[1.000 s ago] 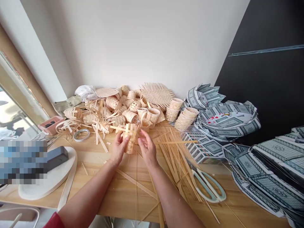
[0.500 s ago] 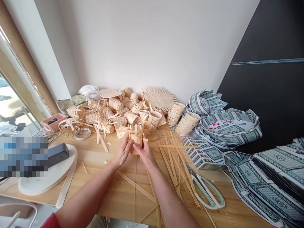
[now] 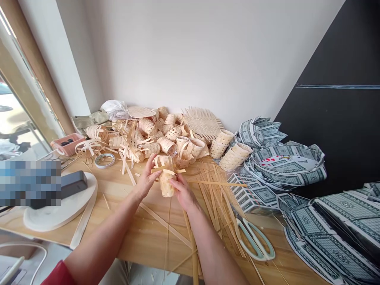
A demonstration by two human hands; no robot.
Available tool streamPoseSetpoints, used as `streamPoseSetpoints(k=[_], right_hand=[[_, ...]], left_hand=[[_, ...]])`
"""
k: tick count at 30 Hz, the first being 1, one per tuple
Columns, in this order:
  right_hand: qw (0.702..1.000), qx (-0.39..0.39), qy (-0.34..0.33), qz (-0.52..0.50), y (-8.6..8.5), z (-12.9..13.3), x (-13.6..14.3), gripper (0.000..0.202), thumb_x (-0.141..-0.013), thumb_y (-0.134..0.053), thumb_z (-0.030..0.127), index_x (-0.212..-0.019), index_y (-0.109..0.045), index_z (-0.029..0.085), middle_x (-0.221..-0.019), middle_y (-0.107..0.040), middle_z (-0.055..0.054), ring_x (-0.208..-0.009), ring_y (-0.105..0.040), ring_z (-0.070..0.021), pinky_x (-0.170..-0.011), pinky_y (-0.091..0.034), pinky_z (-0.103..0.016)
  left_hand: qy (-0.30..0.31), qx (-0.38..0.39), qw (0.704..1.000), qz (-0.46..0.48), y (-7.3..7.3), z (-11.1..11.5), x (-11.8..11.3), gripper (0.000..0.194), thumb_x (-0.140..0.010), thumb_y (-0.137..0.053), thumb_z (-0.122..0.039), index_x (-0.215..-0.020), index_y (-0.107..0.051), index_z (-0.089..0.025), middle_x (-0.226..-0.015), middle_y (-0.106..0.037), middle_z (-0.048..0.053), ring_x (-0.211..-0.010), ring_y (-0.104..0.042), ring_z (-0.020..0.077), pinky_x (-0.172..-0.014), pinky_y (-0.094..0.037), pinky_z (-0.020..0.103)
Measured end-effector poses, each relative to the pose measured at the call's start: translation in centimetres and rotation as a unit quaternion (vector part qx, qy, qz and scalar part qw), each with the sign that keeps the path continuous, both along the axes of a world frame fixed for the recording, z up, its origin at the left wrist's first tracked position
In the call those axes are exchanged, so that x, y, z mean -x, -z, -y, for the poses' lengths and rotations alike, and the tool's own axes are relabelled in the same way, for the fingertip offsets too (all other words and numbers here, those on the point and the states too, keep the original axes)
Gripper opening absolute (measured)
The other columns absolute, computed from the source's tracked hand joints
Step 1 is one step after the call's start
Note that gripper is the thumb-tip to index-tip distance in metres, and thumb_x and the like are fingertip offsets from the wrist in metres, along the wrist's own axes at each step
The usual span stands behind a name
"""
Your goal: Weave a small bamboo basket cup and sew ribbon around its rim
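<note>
A small woven basket (image 3: 166, 187), narrow and cup-shaped, is held slightly tilted above the middle of the table. My left hand (image 3: 145, 181) grips its left side near the upper part, thumb against a flat strip (image 3: 179, 171) whose ends stick out both ways from the weave. On the lower right side, my right hand (image 3: 184, 193) closes round the basket, with its thumb on the front and some fingers hidden behind. Loose thin strips (image 3: 166, 225) lie on the tabletop under my forearms.
Woven baskets (image 3: 145, 126) are heaped along the wall, with a flat woven mat (image 3: 203, 122). Scissors (image 3: 257, 239) and long strips (image 3: 212, 190) lie to the right, near playing-card baskets (image 3: 291, 162). A tape roll (image 3: 104, 160) and a coil of white strip (image 3: 59, 217) are left.
The basket has turned in my hands, showing more of its woven side. My left hand has shifted left and its fingers have spread upward; my right hand sits slightly lower.
</note>
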State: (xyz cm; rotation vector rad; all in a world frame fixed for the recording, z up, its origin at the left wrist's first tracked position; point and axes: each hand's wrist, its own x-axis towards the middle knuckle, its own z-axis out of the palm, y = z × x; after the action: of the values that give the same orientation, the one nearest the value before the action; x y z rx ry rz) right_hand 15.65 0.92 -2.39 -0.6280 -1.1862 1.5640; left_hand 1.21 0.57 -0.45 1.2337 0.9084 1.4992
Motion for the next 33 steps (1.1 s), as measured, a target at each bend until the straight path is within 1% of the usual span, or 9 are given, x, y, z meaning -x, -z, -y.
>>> streamPoseSetpoints(k=[3,4,9,13,16,19,21,26,33], right_hand=[[1.0,0.001,-0.014,0.012,0.2,-0.1,-0.1,0.044,-0.069,-0.064,0.034,-0.111,-0.057,0.023,-0.118,-0.06,-0.004,-0.111,-0.054,-0.0225,-0.091,-0.046,-0.037],[1.0,0.001,-0.015,0.015,0.3,-0.1,-0.1,0.043,-0.069,-0.065,0.035,-0.11,-0.057,0.023,-0.117,-0.06,-0.004,-0.111,-0.054,-0.0229,-0.092,-0.046,-0.038],[0.999,-0.003,-0.027,0.024,0.8,-0.3,-0.2,0.044,-0.069,-0.067,0.035,-0.11,-0.057,0.023,-0.116,-0.06,-0.005,-0.109,-0.055,-0.023,-0.093,-0.045,-0.039],[0.999,-0.024,-0.031,0.032,0.9,-0.3,-0.1,0.046,-0.073,-0.064,0.038,-0.115,-0.055,0.023,-0.12,-0.058,-0.006,-0.111,-0.053,-0.0228,-0.092,-0.045,-0.038],[0.993,-0.063,0.049,0.091,1.0,-0.6,-0.1,0.046,-0.071,-0.065,0.045,-0.109,-0.057,0.021,-0.113,-0.061,-0.007,-0.102,-0.058,-0.0227,-0.083,-0.049,-0.035],[0.973,-0.087,0.174,0.127,1.0,-0.8,-0.4,0.037,-0.065,-0.069,0.046,-0.088,-0.06,0.019,-0.088,-0.065,-0.005,-0.081,-0.061,-0.0181,-0.072,-0.05,-0.03],[0.968,-0.092,0.202,0.119,0.8,-0.7,-0.6,0.032,-0.065,-0.069,0.044,-0.081,-0.058,0.019,-0.077,-0.063,-0.002,-0.07,-0.059,-0.0142,-0.065,-0.049,-0.026],[0.973,-0.098,0.181,0.106,-0.3,0.2,-0.5,0.03,-0.07,-0.064,0.042,-0.087,-0.061,0.018,-0.07,-0.063,0.0,-0.05,-0.053,-0.0098,-0.046,-0.042,-0.021],[0.976,-0.096,0.182,0.075,-0.4,-0.2,-0.6,0.022,-0.072,-0.062,0.039,-0.07,-0.058,0.017,-0.047,-0.049,0.006,-0.043,-0.043,-0.007,-0.042,-0.034,-0.019]], left_hand=[[0.0,0.018,1.0,0.023,0.5,-0.2,-0.2,0.081,-0.071,-0.065,-0.039,-0.138,-0.02,-0.031,-0.106,-0.059,0.005,-0.087,-0.058,0.0177,-0.067,-0.047,0.024],[-0.004,0.032,0.999,0.024,0.6,-0.3,-0.2,0.082,-0.07,-0.066,-0.039,-0.138,-0.02,-0.03,-0.106,-0.059,0.005,-0.086,-0.058,0.0176,-0.065,-0.046,0.023],[0.011,0.057,0.998,-0.015,0.6,-0.2,-0.3,0.053,-0.07,-0.065,-0.041,-0.116,-0.049,-0.021,-0.103,-0.061,0.008,-0.088,-0.057,0.0206,-0.061,-0.046,0.022],[0.016,0.025,1.0,0.008,0.4,-0.1,-0.6,0.056,-0.07,-0.064,-0.044,-0.118,-0.046,-0.021,-0.108,-0.06,0.008,-0.091,-0.058,0.0223,-0.063,-0.048,0.025],[-0.035,-0.001,0.999,0.017,0.5,-0.4,-0.3,0.062,-0.069,-0.065,-0.043,-0.122,-0.041,-0.021,-0.112,-0.058,0.009,-0.095,-0.057,0.0229,-0.066,-0.049,0.026],[-0.104,-0.031,0.994,0.01,0.7,-1.0,0.1,0.061,-0.069,-0.065,-0.043,-0.121,-0.041,-0.02,-0.116,-0.056,0.009,-0.102,-0.054,0.0233,-0.079,-0.047,0.031],[-0.114,-0.051,0.992,-0.016,0.9,-1.2,0.2,0.061,-0.069,-0.066,-0.041,-0.12,-0.042,-0.018,-0.117,-0.055,0.009,-0.107,-0.052,0.0233,-0.087,-0.044,0.033],[-0.048,-0.052,0.996,-0.057,1.3,-1.0,-0.5,0.067,-0.07,-0.065,-0.042,-0.125,-0.034,-0.018,-0.113,-0.055,0.01,-0.102,-0.054,0.0226,-0.085,-0.044,0.034],[-0.002,-0.046,0.995,-0.091,0.6,-0.3,-0.7,0.063,-0.067,-0.068,-0.04,-0.119,-0.041,-0.019,-0.112,-0.054,0.008,-0.103,-0.051,0.0235,-0.088,-0.043,0.033]])
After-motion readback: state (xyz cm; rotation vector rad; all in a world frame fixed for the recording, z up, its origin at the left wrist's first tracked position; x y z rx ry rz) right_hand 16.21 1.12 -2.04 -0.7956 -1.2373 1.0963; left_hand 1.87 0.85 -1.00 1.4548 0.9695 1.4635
